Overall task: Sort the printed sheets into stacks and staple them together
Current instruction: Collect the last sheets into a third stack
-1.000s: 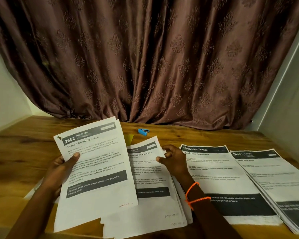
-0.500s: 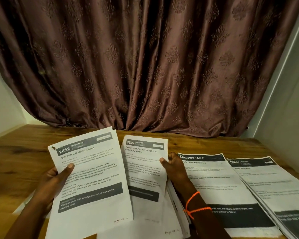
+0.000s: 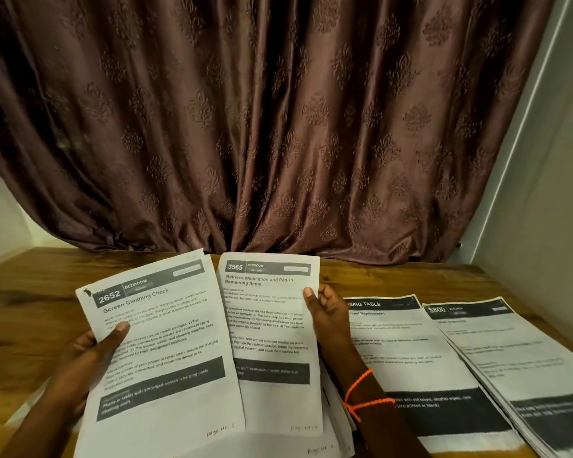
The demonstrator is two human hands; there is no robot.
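My left hand (image 3: 93, 350) grips a few printed sheets headed "2652 Screen Cleaning Check" (image 3: 166, 352), thumb on the front, raised and tilted over the table. My right hand (image 3: 328, 312) pinches the right edge of a single sheet headed "3565 Retrieve Medication" (image 3: 272, 328), held upright beside the first. Under both lies a loose pile of more sheets (image 3: 331, 438). To the right lie two flat stacks: the "Dressing Table" stack (image 3: 414, 365) and the "Kitchen" stack (image 3: 510, 358). No stapler shows; the raised sheets cover the spot behind them.
The wooden table (image 3: 30, 302) runs back to a brown patterned curtain (image 3: 278, 127). A white wall (image 3: 543, 226) closes the right side, close to the Kitchen stack. An orange thread bracelet (image 3: 361, 395) sits on my right wrist.
My right hand has lifted the 3565 sheet off the pile and raised it upright next to the 2652 sheets. The blue stapler seen behind the papers earlier is now hidden.
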